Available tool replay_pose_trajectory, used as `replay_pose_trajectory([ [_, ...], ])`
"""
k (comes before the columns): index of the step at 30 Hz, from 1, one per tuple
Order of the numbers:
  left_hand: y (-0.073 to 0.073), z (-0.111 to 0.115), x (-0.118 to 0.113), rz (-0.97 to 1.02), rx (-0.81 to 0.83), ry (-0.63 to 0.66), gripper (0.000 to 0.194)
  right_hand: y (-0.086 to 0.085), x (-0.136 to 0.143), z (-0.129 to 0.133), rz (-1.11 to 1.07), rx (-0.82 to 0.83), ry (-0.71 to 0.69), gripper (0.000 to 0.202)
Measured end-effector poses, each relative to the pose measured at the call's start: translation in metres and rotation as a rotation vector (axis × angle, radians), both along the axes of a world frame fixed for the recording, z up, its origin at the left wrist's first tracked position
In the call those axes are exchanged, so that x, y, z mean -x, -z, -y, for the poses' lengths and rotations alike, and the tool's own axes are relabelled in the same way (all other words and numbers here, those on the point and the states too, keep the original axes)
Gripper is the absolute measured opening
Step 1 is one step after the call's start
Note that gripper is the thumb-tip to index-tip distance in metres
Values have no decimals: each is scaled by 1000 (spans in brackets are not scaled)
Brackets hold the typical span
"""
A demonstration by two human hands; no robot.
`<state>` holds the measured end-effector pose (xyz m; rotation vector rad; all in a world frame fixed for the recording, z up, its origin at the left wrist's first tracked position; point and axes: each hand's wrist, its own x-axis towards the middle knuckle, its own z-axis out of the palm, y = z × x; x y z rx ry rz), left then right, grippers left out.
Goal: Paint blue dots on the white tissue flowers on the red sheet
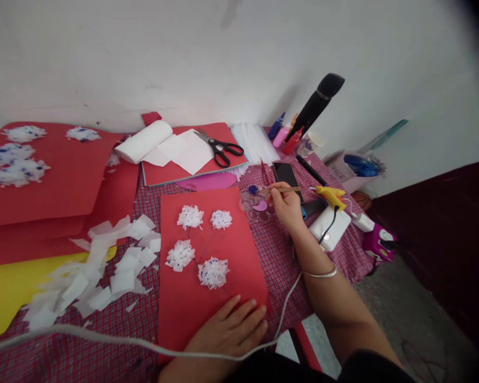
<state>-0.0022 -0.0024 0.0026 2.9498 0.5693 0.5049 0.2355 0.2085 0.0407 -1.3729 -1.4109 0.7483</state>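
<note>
A red sheet lies in front of me, bearing several white tissue puffs with blue specks. My left hand rests flat on its lower edge, fingers spread. To the right of the sheet, my right hand is closed on a thin brown stick. The stick's far end is by the dark blue paint in a clear palette, which also holds a pink patch.
Scissors and a paper roll lie at the back. Cut tissue squares are spread at left. A yellow glue gun, a phone and paint bottles sit at right. A white cable crosses the foreground.
</note>
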Motion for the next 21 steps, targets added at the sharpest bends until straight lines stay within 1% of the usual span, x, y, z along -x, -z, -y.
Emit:
replay_pose_trajectory([
  [3, 1, 1, 0, -7, -3, -10, 35, -10, 6, 9, -87, -30, 24, 13],
  [5, 2, 3, 1, -39, 27, 3, 36, -18, 14, 22, -169, -47, -44, 11],
  [7, 2, 4, 1, -48, 53, 9, 37, -24, 25, 39, -253, -14, -188, 11],
  [9, 2, 4, 0, -25, 61, 0, 37, -29, 37, 58, -272, 65, -357, 12],
  [12, 2, 4, 0, -11, 41, -11, 36, -35, 52, 80, -119, 160, -580, 16],
  [14, 2, 4, -1, -17, 28, -19, 35, -37, 57, 87, -5, 143, -659, 17],
  [15, 2, 5, -1, -22, 28, -20, 35, -37, 58, 87, 34, 127, -668, 16],
  [17, 2, 5, 0, -31, 42, -17, 36, -36, 58, 86, 70, 109, -642, 16],
  [21, 4, 5, 0, -29, 69, -1, 39, -34, 54, 81, 70, 101, -608, 16],
])
